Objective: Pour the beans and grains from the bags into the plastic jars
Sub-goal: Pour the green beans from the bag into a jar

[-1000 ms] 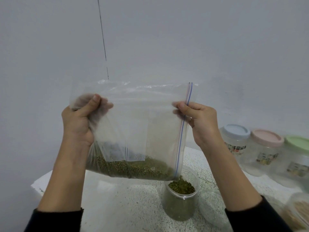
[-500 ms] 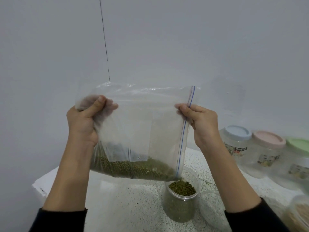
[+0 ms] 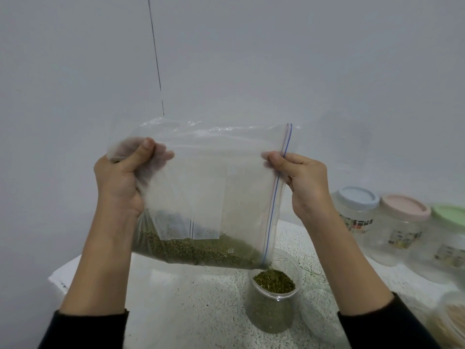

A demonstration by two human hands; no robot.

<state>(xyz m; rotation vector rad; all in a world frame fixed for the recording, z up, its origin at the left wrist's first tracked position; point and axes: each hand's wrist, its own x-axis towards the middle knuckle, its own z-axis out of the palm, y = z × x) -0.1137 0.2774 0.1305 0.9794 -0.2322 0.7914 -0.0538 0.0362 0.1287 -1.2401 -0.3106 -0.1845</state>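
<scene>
Both hands grasp the bag: left hand bunching its closed end, right hand pinching the zip edge above the open jar near the tabletop's front edge.

both hands hold a clear zip bag sideways above a speckled table. the left hand grips its bunched end at 9 o'clock, the right hand pinches the zip edge at 3 o'clock. green beans lie along the bag's low side, its corner over an open jar of beans. lidded jars stand at 4 o'clock.

speckled tabletop, grey wall, thin cord
</scene>
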